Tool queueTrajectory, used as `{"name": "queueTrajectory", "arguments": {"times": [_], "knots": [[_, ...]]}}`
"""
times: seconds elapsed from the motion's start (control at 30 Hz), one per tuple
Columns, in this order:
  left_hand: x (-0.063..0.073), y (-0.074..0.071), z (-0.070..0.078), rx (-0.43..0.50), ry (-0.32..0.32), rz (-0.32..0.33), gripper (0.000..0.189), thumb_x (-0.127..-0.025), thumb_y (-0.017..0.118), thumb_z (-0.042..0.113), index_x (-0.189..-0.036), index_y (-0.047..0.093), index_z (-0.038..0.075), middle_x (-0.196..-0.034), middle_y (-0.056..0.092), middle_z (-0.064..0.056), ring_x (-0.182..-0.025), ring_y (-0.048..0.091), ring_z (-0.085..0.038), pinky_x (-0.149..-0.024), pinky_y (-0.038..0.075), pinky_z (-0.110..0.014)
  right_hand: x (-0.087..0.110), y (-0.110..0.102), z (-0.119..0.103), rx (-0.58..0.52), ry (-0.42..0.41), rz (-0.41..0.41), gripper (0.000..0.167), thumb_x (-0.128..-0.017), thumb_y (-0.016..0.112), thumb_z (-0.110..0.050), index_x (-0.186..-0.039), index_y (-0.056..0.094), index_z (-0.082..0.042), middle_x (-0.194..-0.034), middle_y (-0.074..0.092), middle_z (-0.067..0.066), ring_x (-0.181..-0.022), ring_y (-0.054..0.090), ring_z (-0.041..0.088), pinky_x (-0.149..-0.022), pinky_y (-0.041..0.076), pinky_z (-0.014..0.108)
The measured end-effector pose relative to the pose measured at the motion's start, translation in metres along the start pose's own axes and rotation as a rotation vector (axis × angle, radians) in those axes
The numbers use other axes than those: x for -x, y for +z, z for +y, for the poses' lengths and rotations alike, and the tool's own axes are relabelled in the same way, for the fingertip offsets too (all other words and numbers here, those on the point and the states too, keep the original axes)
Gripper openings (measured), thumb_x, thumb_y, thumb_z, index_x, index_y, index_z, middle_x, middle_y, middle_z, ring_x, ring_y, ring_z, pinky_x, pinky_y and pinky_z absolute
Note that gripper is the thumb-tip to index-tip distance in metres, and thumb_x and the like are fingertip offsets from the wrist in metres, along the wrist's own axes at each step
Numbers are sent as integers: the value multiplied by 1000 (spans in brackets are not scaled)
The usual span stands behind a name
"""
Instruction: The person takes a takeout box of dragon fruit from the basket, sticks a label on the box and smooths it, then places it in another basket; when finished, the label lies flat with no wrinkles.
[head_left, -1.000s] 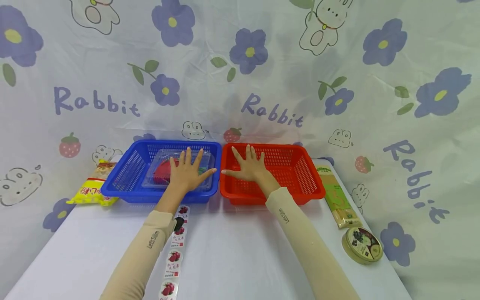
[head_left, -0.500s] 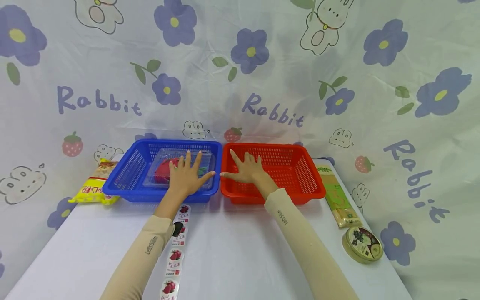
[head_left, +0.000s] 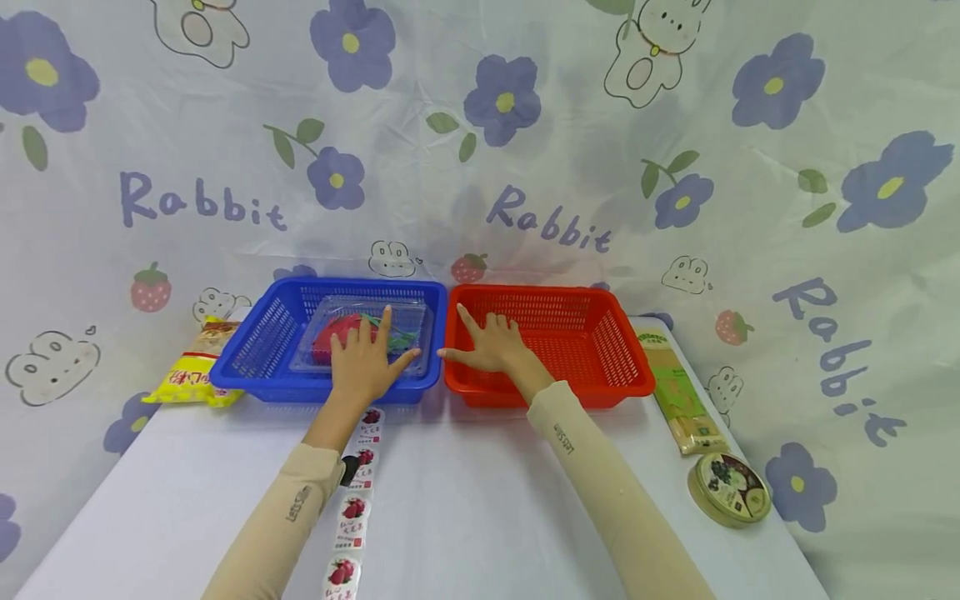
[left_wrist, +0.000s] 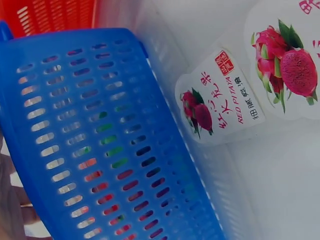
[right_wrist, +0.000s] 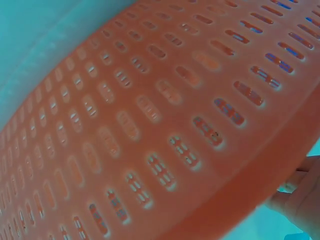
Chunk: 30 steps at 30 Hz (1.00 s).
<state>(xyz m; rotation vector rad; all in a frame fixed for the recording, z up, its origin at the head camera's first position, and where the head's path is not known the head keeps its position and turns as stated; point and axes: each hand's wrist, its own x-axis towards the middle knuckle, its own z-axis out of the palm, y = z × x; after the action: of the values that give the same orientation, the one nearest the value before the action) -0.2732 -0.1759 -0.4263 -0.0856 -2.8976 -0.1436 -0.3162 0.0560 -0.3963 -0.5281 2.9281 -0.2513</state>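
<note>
Fingers spread, my left hand (head_left: 362, 362) is over the front of the blue plastic basket (head_left: 251, 354) in the head view. Below it, in that basket, lies a clear plastic box (head_left: 411, 312) with a pink-red item (head_left: 325, 343) and something green inside. My right hand (head_left: 491, 343) reaches over the left part of the red basket (head_left: 603, 333), thumb toward the shared edge and index finger extended. Slotted basket walls fill both wrist views, and only parts of the left hand (left_wrist: 12, 205) and right hand (right_wrist: 304, 200) show past the rims.
A strip of red pitaya labels (head_left: 351, 510) runs along the white table (head_left: 465, 508) beside the left forearm. At left lies a yellow bag (head_left: 187, 379). At right are a long green-labelled pack (head_left: 681, 400) and a round tin (head_left: 733, 490). A patterned cloth (head_left: 420, 175) hangs behind.
My left hand has drawn slightly back toward me, its fingers a little more bent. The right hand's middle fingers have also bent somewhat. Both baskets stay in place; the head view shifts slightly.
</note>
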Motion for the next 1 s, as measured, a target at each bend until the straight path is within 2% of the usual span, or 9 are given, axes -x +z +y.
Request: {"name": "queueTrajectory", "arguments": {"times": [0.2, 0.47, 0.63, 0.8, 1.0], "knots": [[3, -1, 1, -23, -8, 21, 92, -92, 45, 71, -160, 19, 14, -131, 53, -29, -125, 47, -46, -106, 29, -68, -2, 0, 0, 3, 3, 2, 99, -84, 36, -85, -160, -2, -33, -160, 22, 25, -148, 19, 47, -119, 10, 62], [6, -1, 0, -34, -19, 34, 94, -91, 49, 69, -160, 18, 13, -128, 54, -30, -125, 47, -46, -100, 36, -64, -2, 2, -1, 19, 10, 0, 99, -83, 35, -85, -160, -1, -33, -160, 24, 25, -148, 21, 47, -117, 3, 66], [9, -1, -1, -49, -28, 56, 95, -91, 50, 70, -158, 22, 10, -126, 54, -34, -118, 48, -48, -93, 41, -61, -2, 2, -1, 19, 6, -5, 99, -83, 35, -85, -160, -2, -34, -159, 24, 25, -147, 21, 47, -117, 1, 67], [13, -1, -2, -74, -41, 74, 94, -90, 51, 70, -157, 26, 8, -121, 55, -35, -110, 51, -47, -91, 42, -59, -1, 1, -1, 18, 11, 2, 99, -83, 35, -85, -160, -2, -34, -160, 24, 24, -148, 21, 46, -117, 1, 67], [22, -3, -4, -75, -73, 62, 94, -90, 52, 69, -157, 27, 7, -119, 54, -35, -107, 51, -48, -93, 39, -59, -1, 1, -5, 31, -9, 17, 99, -84, 37, -84, -160, 0, -33, -158, 27, 24, -147, 23, 46, -116, 4, 67]]}}
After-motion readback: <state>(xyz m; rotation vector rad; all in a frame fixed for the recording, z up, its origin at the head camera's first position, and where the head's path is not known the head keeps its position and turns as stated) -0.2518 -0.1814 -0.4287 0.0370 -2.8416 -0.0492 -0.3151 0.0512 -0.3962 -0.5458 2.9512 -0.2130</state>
